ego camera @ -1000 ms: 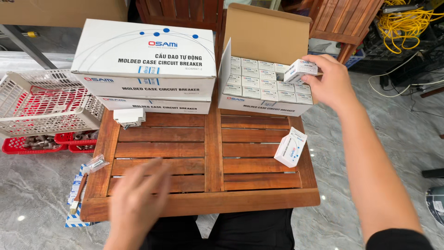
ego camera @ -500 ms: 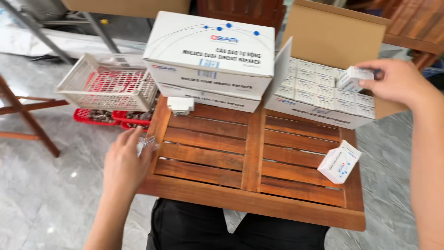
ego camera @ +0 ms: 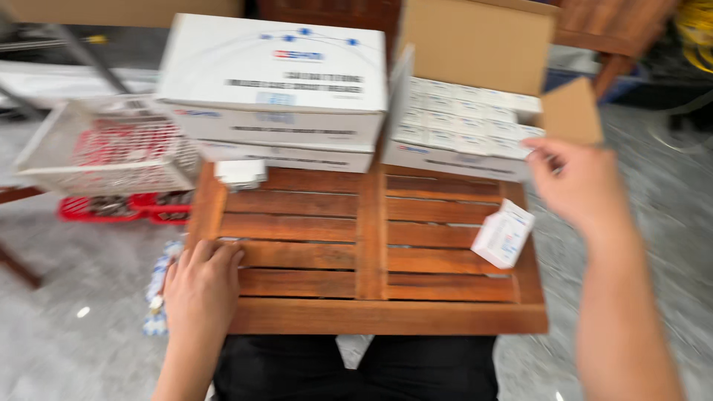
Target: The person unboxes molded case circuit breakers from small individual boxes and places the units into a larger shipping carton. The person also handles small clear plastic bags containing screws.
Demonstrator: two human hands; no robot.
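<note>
Lower left: left hand (ego camera: pixel 200 286) lies flat on the slatted wooden counter (ego camera: pixel 371 297), grip apart, holding nothing. Upper right: right hand (ego camera: pixel 579 186) at the open cardboard carton of small white boxes (ego camera: pixel 460 122); its grip cannot be told. A loose small white box (ego camera: pixel 503 235) lies just below it.

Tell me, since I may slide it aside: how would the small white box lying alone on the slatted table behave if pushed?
The small white box looks like stiff cardboard, so it should keep its shape. It lies tilted near the wooden table's right edge, so a push could probably tip it off. The slat gaps might catch a corner.
</note>
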